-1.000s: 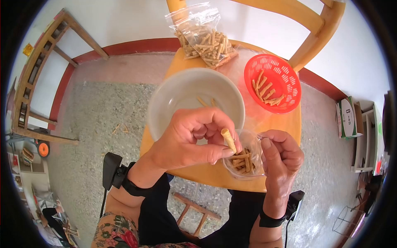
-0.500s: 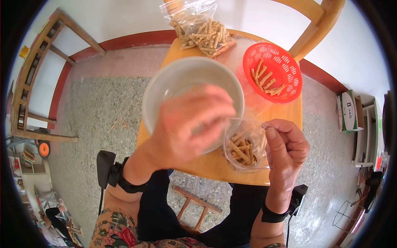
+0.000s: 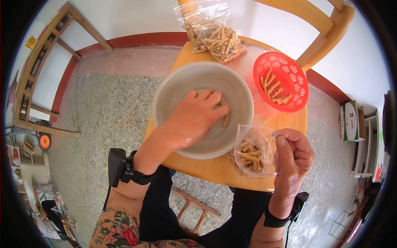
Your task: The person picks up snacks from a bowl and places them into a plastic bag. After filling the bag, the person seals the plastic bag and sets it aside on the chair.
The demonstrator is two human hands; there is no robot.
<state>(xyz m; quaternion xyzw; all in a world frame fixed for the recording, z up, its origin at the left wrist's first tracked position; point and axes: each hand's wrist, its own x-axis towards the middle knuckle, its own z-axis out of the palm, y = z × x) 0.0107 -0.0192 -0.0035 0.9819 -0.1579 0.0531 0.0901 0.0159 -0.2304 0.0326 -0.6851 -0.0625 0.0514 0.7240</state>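
Observation:
My left hand (image 3: pixel 196 113) reaches down into a pale grey bowl (image 3: pixel 169 87), its fingers bent and apart. A short light-brown stick piece (image 3: pixel 226 120) lies in the bowl beside my thumb, partly covered by it. At the bowl's near right, my right hand (image 3: pixel 294 153) pinches the rim of a clear plastic bag (image 3: pixel 268 142) between thumb and fingers. The bag's mouth is spread, and several brown stick pieces (image 3: pixel 250 157) fill its lower part.
The bowl and bag are on a wooden chair seat (image 3: pixel 206 171). A red basket (image 3: pixel 300 89) with several sticks stands at the right. Behind the bowl lies a full zip bag of sticks (image 3: pixel 221 41). The chair's backrest (image 3: pixel 326 41) rises at the back right.
My left hand has moved from above the bowl's near right side, close to the bag, down into the bowl. My right hand keeps its pinch on the bag. The whole view has shifted slightly.

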